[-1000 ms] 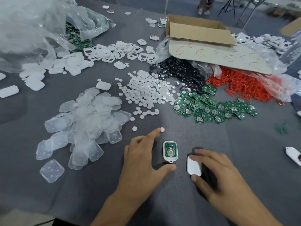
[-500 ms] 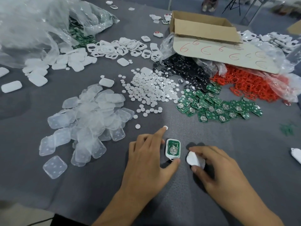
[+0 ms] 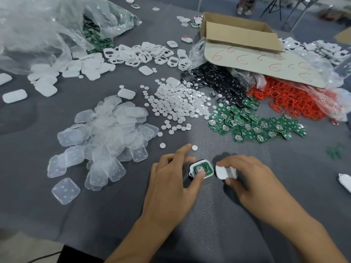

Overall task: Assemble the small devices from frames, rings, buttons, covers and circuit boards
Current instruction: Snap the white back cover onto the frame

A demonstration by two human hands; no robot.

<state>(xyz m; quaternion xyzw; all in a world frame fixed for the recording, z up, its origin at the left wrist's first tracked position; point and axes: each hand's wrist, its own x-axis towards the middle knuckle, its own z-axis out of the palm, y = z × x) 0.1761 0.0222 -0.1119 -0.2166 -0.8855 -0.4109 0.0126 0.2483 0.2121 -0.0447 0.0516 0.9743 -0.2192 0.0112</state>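
Observation:
A half-built device (image 3: 201, 168), a white frame with a green circuit board face up inside, lies on the grey cloth near the front middle. My left hand (image 3: 171, 179) grips it, thumb pressing on the board and fingers on its far side. Right beside it, my right hand (image 3: 252, 179) pinches a white back cover (image 3: 225, 172), lifted and tilted a little off the cloth. The cover and the device are apart by a narrow gap.
Piles lie beyond the hands: clear covers (image 3: 106, 137), white round buttons (image 3: 178, 105), green circuit boards (image 3: 254, 126), black discs (image 3: 218, 84), red rings (image 3: 292, 103), white frames (image 3: 146, 54). A cardboard box (image 3: 239, 35) and plastic bags (image 3: 38, 33) sit at the back. A finished white device (image 3: 344, 182) lies at the right edge.
My right hand picked the white cover up off the cloth and tilted it. My left hand closed on the framed board and turned it, thumb now on the board.

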